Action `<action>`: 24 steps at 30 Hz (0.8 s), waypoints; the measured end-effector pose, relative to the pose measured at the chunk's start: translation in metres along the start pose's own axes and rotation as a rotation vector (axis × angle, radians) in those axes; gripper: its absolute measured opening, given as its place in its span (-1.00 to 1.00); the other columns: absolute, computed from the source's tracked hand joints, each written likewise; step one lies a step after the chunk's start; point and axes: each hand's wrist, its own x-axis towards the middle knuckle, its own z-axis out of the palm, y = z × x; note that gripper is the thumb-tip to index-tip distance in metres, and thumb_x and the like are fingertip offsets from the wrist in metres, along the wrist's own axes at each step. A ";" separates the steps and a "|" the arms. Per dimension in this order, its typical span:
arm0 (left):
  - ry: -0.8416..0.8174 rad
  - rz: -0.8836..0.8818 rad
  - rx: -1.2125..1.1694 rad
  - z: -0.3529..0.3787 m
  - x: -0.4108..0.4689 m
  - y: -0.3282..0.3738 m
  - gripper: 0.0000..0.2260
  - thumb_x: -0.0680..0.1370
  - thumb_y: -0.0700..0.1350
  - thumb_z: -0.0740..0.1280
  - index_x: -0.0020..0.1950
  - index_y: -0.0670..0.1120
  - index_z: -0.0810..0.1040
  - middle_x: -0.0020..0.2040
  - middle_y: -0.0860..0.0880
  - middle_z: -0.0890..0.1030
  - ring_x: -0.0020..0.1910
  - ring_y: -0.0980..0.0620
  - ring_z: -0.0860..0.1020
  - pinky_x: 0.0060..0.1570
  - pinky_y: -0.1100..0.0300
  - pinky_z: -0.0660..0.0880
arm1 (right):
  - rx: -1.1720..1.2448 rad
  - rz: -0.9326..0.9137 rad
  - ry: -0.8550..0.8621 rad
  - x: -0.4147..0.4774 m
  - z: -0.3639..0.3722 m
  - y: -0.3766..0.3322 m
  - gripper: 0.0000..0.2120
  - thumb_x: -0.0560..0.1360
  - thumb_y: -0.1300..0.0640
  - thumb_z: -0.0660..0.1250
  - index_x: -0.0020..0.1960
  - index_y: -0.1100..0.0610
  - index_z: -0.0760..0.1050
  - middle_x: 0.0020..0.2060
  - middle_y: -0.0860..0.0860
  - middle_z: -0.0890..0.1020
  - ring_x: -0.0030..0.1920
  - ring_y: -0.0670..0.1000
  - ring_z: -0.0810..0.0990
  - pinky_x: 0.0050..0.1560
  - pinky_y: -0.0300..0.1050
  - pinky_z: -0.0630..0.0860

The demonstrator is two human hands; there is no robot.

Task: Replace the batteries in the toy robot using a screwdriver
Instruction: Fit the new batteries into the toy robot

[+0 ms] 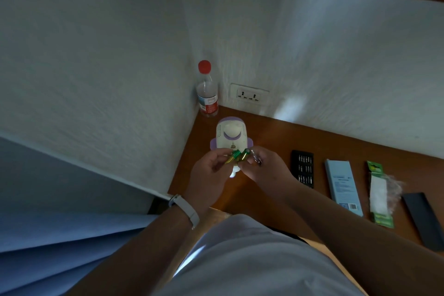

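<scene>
Our left hand pinches a green-and-gold battery. Our right hand pinches a second battery together with a slim silver screwdriver — both hands over the near end of the toy robot, which lies on the wooden desk. Behind the toy robot stands a red-capped bottle. To its right lie a bit set, a blue box, a torn green battery pack and — farthest — a dark lid.
</scene>
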 end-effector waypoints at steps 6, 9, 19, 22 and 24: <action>0.003 -0.007 0.158 -0.005 0.006 -0.002 -0.82 0.56 -0.14 0.43 0.16 -0.01 0.66 0.01 0.15 0.70 0.03 0.24 0.63 -0.01 0.30 0.59 | -0.041 -0.013 -0.038 0.007 0.003 0.000 -0.85 0.53 0.07 0.41 0.09 0.04 0.56 -0.12 -0.16 0.62 -0.10 -0.28 0.56 -0.25 -0.45 0.41; 0.033 -0.026 0.231 -0.006 0.009 -0.004 -0.79 0.53 -0.10 0.47 0.15 -0.05 0.64 0.01 0.09 0.68 0.03 0.15 0.62 0.01 0.25 0.61 | -0.047 -0.034 -0.051 0.009 0.005 0.000 -0.92 0.51 0.08 0.42 -0.04 -0.03 0.53 -0.25 -0.22 0.56 -0.21 -0.42 0.51 -0.31 -0.52 0.40; 0.101 0.231 0.453 -0.002 0.011 -0.010 -0.82 0.50 -0.15 0.51 0.07 -0.13 0.65 -0.07 -0.03 0.69 -0.06 0.00 0.62 -0.08 -0.01 0.61 | -0.236 -0.090 -0.026 0.019 0.006 0.011 -0.88 0.52 0.05 0.41 -0.08 -0.11 0.47 -0.28 -0.23 0.51 -0.18 -0.41 0.48 -0.32 -0.45 0.35; 0.133 0.345 0.538 -0.001 0.011 -0.011 -0.82 0.48 -0.17 0.53 0.04 -0.18 0.66 -0.11 -0.09 0.69 -0.11 -0.05 0.61 -0.16 -0.06 0.60 | -0.257 -0.114 -0.009 0.021 0.009 0.014 -0.86 0.52 0.07 0.41 -0.08 -0.12 0.46 -0.27 -0.25 0.49 -0.16 -0.41 0.47 -0.27 -0.41 0.30; 0.144 0.400 0.567 -0.001 0.012 -0.011 -0.81 0.47 -0.19 0.53 0.03 -0.21 0.67 -0.14 -0.12 0.68 -0.16 -0.08 0.62 -0.20 -0.08 0.60 | -0.268 -0.125 0.000 0.021 0.010 0.014 -0.86 0.52 0.06 0.41 -0.08 -0.12 0.46 -0.28 -0.26 0.48 -0.15 -0.43 0.47 -0.30 -0.43 0.31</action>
